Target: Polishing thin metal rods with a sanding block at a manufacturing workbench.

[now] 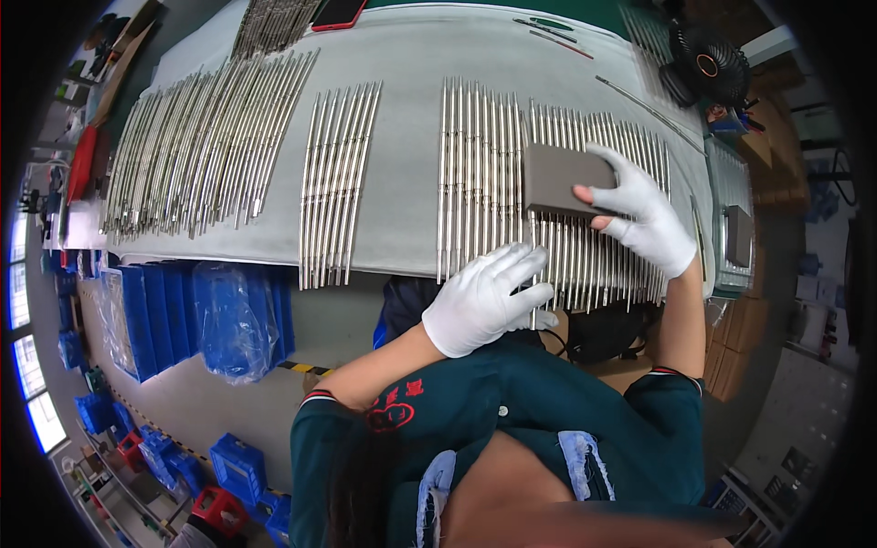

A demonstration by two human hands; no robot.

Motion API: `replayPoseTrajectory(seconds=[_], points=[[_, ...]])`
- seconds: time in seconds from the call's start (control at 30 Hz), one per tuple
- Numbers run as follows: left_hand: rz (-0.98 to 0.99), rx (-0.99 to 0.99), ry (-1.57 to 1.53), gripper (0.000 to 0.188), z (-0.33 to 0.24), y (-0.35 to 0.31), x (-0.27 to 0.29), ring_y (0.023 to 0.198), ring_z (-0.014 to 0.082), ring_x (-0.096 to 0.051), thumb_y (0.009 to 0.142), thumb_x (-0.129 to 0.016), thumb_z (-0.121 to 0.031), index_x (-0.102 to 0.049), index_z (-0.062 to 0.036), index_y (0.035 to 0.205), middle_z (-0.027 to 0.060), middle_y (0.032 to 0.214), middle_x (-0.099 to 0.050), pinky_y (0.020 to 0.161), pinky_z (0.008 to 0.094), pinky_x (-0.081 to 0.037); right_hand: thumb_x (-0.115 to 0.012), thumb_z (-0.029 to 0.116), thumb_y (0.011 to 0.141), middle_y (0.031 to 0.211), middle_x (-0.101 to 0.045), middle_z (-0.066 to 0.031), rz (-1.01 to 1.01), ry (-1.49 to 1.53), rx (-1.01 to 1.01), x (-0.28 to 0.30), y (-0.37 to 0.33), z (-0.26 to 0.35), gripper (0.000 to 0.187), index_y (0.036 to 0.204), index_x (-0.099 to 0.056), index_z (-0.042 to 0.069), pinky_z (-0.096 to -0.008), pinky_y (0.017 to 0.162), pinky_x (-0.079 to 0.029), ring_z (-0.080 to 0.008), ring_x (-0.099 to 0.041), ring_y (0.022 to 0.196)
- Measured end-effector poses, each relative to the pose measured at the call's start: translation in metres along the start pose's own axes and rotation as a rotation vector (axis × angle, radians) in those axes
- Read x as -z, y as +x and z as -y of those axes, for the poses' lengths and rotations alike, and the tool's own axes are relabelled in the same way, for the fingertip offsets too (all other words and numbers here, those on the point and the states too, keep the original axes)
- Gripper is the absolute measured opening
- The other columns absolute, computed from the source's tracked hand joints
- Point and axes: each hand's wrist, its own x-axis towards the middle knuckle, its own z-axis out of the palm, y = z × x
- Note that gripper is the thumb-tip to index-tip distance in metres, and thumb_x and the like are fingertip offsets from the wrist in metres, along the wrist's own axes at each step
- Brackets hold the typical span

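My right hand (647, 217), in a white glove with bare fingertips showing, grips a flat grey rectangular block (562, 175). The block lies over the upper part of a row of slim silver metal rods (598, 247) on the right of the table. At the near ends of the rods, my left hand (491, 300), also white-gloved, closes its fingers around the lower end of one metal rod (534, 315). Part of that rod is hidden under the block and the fingers. More rods (470, 164) lie side by side just left of the block.
A small group of rods (338, 183) and a larger spread (210, 146) lie on the grey-covered table (402, 155). A red-edged phone (339, 13) and thin tools (559, 42) sit at the far edge. At right stand a black fan (708, 62) and a second grey block (738, 236). Blue bins (169, 310) stand below left.
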Motion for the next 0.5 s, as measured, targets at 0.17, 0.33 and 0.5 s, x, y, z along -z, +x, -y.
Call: replayPoseTrajectory(seconds=[0.17,0.33,0.5], points=[[0.030,0.011,0.025,0.049,-0.002,0.003,0.004,0.113,0.0354,-0.058,0.072,-0.076,-0.037,-0.055,-0.0141,0.110,0.0166,0.121,-0.058,0.098,0.0434,-0.047,-0.075,0.011,0.072,0.134,-0.049,-0.0194,0.044,-0.088,0.026,-0.019,0.011,0.008,0.047,0.117,-0.068,0.021,-0.0401,0.097,-0.044,-0.0379,-0.054,0.112],[0.057,0.014,0.019,0.046,-0.002,0.003,0.003,0.113,0.0348,-0.058,0.073,-0.074,-0.035,-0.056,-0.0136,0.109,0.0168,0.122,-0.057,0.099,0.0432,-0.046,-0.076,0.007,0.069,0.133,-0.051,-0.0197,0.005,-0.050,0.005,-0.011,0.007,0.002,0.050,0.116,-0.068,0.022,-0.0386,0.095,-0.046,-0.0390,-0.055,0.111],[0.054,0.006,0.026,0.045,-0.002,0.001,0.003,0.113,0.0351,-0.058,0.073,-0.073,-0.034,-0.057,-0.0133,0.109,0.0172,0.122,-0.057,0.099,0.0431,-0.046,-0.077,0.008,0.070,0.134,-0.050,-0.0192,0.035,-0.054,-0.045,-0.012,0.006,0.006,0.049,0.117,-0.068,0.021,-0.0386,0.098,-0.044,-0.0373,-0.055,0.113]])
